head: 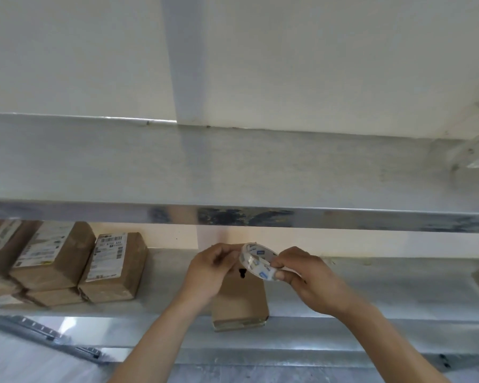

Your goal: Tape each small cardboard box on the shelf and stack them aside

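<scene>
Together, left hand [209, 268] and right hand [307, 280] pinch tape roll [257, 261].

Tape roll [258, 261]: I record clear film on a white core, printed with small blue marks.
Box [239, 302] at the shelf's front edge: plain brown cardboard; I note one black blotch on its top face.
Stacked boxes [67, 266] at the shelf's left end: brown, each with a white label carrying black print and barcodes.
Shelf [371, 294]: dull silver-grey metal, mottled.
Upper shelf [233, 167]: same grey; front lip shiny with dark reflections.
Wall [315, 64]: I see off-white.
</scene>
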Demonstrator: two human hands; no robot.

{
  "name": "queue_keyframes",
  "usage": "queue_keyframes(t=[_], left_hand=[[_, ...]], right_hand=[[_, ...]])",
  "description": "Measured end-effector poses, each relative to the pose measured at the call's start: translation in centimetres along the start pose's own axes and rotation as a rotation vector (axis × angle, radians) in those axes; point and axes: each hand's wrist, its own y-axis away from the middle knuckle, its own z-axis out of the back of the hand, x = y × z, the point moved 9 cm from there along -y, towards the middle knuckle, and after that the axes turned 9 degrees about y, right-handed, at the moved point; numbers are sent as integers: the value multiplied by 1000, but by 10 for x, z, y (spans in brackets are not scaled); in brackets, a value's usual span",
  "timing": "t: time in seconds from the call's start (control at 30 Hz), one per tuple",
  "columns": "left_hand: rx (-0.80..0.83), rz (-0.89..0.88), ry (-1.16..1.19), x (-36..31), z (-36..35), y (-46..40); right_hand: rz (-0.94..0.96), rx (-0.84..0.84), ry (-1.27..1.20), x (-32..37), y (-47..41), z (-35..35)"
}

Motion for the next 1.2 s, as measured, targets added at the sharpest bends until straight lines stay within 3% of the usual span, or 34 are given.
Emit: queue_keyframes(t=[0.27,0.4,0.47,0.6,0.67,0.77,0.87,0.93,1.07,1.2], left_hand=[[-82,-67,-185,-3,11,5],[-98,-167,-350,-12,8,15],[-75,-67,-248,-1,7,15],[-9,267,388,34,-2,16],[-6,325,535,38,-4,18],[-15,289,437,38,3,17],[-36,195,68,26,8,13],[-95,159,-47,21,11,9],[-216,161,-42,24,27,8],[-211,205,28,34,34,11]], right_hand=[[-74,175,-134,9,-12,-9],[-67,179,-184,16,-15,-6],[-34,161,-202,22,-18,-5],[-45,172,-273,26,-24,-8],[-52,195,-307,27,-26,-10],[-51,228,-328,29,-27,-11],[-61,251,-245,30,-34,-14],[-49,250,-149,31,-39,-18],[-106,270,-45,25,-46,-20],[-201,309,-35,14,-42,-24]])
